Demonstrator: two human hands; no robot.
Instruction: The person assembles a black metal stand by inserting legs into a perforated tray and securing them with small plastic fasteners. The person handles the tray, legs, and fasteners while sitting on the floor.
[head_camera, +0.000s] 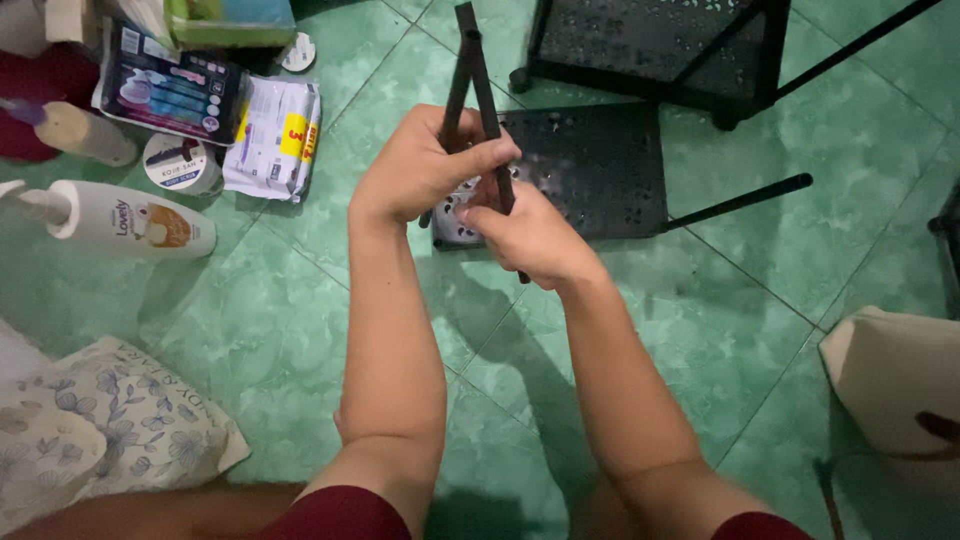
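Note:
I hold two thin black metal rods (470, 60) that meet at their far ends in a narrow V. My left hand (425, 165) is closed around one rod, and my right hand (530, 235) grips the other just below it. Both hands are together above a black perforated metal shelf panel (590, 170) that lies flat on the green tiled floor (720, 330). Another black rod (740, 200) sticks out from the panel's right side.
A black shelf frame (660, 45) stands at the back. At the left lie a white pump bottle (120, 220), packets and a round tin. A floral pillow (110, 430) is at the lower left and a beige bag (900, 380) at the right.

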